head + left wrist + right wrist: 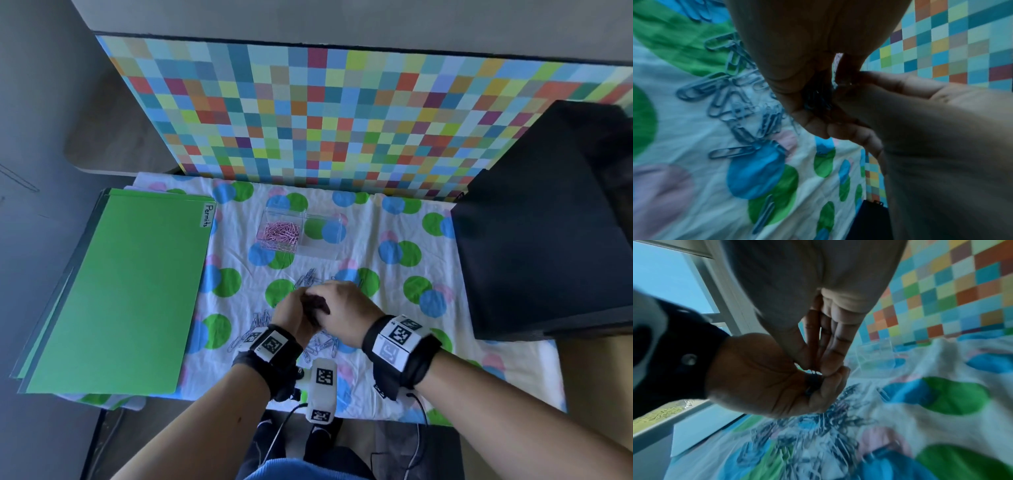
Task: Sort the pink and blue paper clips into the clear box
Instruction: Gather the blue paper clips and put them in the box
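Observation:
The clear box [320, 254] stands at the back of the cloth; its left compartment holds pink paper clips [281, 233] and its right compartment shows only cloth. Blue paper clips [308, 279] lie loose around and under my hands, and show in the wrist views as blue paper clips [731, 97] and blue paper clips [818, 434]. My left hand [303, 308] is cupped around a small bunch of blue clips [813, 382], also seen as the bunch [816, 97]. My right hand [329, 294] meets it from the right, thumb and fingers pinching clips at the left palm.
A green folder [120, 291] labelled Permits lies on the left of the spotted cloth [394, 359]. A black box [548, 222] stands on the right. A chequered board [342, 113] rises behind the clear box.

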Demonstrator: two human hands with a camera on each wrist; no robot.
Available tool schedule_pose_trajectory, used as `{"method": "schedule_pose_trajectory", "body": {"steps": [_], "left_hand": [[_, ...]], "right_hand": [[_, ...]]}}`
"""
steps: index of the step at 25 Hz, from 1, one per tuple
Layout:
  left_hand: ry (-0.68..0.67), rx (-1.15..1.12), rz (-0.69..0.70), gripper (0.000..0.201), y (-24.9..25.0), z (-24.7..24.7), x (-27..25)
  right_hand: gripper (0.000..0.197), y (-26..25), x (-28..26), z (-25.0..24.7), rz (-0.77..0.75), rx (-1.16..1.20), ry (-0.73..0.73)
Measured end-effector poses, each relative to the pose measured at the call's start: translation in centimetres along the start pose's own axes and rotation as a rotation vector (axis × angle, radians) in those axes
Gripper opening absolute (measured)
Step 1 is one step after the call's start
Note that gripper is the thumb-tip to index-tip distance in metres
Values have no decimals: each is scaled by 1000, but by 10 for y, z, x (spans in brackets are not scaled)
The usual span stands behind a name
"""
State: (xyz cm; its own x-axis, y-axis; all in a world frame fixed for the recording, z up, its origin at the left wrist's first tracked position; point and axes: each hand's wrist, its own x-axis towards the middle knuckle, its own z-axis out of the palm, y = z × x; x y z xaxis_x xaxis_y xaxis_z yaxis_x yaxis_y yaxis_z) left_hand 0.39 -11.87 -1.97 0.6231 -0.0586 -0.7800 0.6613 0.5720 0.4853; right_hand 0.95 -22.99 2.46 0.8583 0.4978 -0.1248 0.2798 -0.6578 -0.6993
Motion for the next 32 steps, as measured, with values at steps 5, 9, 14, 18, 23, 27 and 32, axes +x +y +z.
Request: {"method": "schedule_pose_trajectory", "body": {"steps": [5, 9, 14, 18, 23, 27, 32], "left_hand": [[62, -33, 89, 30, 69, 17, 16], [81, 147, 153, 28, 112, 52, 37], [138, 413, 125, 23, 126, 69, 64], [16, 1001, 325, 32, 123, 70, 45], [43, 1983, 773, 45, 97, 19, 20], [-85, 2181, 531, 79, 76, -2, 24], [-100, 2140, 416, 88, 76, 10, 21]], "right_hand": [[24, 16, -9, -33, 110, 116, 332], [20, 50, -39, -43, 276, 106, 360], [24, 72, -61, -31, 368, 88, 245], [46, 81, -61, -13, 485, -86, 30], [66, 77, -47, -3, 345, -236, -88], [67, 76, -15, 4, 340, -317, -193], [65, 48, -19, 30, 189, -132, -291]]}}
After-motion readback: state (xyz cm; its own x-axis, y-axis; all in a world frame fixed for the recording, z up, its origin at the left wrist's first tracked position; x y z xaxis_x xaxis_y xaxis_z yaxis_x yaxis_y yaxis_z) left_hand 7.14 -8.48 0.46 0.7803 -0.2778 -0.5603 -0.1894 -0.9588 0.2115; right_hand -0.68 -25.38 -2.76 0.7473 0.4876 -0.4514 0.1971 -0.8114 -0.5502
